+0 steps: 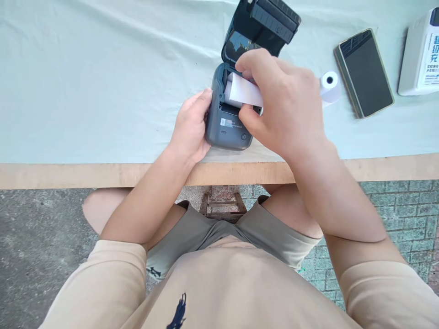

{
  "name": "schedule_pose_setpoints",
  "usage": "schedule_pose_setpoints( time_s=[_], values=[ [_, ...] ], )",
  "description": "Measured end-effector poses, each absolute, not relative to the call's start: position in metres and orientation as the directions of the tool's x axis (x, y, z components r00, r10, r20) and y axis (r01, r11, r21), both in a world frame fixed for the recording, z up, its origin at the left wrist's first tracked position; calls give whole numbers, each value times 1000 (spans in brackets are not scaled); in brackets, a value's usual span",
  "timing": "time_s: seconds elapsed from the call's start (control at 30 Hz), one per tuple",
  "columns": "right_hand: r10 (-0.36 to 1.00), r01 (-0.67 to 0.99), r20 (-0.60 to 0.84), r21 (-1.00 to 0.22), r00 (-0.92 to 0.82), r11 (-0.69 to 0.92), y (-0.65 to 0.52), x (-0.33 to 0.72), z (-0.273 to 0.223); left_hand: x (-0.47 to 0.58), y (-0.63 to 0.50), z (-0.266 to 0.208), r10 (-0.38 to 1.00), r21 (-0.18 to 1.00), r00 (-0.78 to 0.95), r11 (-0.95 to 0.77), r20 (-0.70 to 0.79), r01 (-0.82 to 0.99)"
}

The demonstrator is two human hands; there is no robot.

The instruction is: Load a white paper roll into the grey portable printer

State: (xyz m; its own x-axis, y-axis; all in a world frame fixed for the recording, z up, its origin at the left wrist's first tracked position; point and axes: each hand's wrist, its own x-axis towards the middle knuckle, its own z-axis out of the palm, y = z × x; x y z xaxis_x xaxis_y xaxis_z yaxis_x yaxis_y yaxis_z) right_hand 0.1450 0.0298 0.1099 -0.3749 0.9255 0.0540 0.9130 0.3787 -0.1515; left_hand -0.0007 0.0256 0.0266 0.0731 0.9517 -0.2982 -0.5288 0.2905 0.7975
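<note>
A dark portable receipt printer (229, 132) rests near the table's front edge with its lid (257, 27) swung up and back. My left hand (192, 121) grips the printer's left side, thumb along the edge. In the printer's bay sits a white paper roll (242, 90), tilted slightly. Over the bay, my right hand (283, 98) pinches the paper roll between thumb and fingers. Part of the roll and the bay's right side are hidden behind that hand.
A second white paper roll (331, 89) stands just right of my right hand. Beyond it lie a smartphone (368, 75) and a white box-shaped device (420, 57) with printed characters. The table's wooden edge (233, 173) runs below a pale cloth (85, 91).
</note>
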Motion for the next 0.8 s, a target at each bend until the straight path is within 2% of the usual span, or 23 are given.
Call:
schedule_pose_setpoints(
  time_s=[0.1,0.2,0.3,0.4,0.53,0.67,0.73,0.8],
  values=[
    [921,916,123,-119,-370,383,25,145,106,0,26,27,940,789,33,303,-339,-535],
    [837,851,246,-79,-489,520,19,147,95,0,27,30,936,777,26,305,-350,-551],
    [734,752,336,-105,-590,651,15,153,80,0,26,35,937,763,58,315,-344,-564],
    [715,696,372,-212,-592,686,13,160,70,0,25,40,938,750,151,340,-311,-567],
    [719,624,408,-362,-562,693,12,165,64,-3,20,42,941,746,283,322,-185,-582],
    [702,548,492,-441,-515,711,16,169,63,-5,17,38,956,809,238,273,-170,-520],
    [722,509,546,-515,-425,690,21,175,65,-5,17,36,961,829,224,257,-164,-497],
    [839,503,425,-672,-339,544,27,180,69,-4,17,35,957,833,238,263,-164,-486]
  ],
)
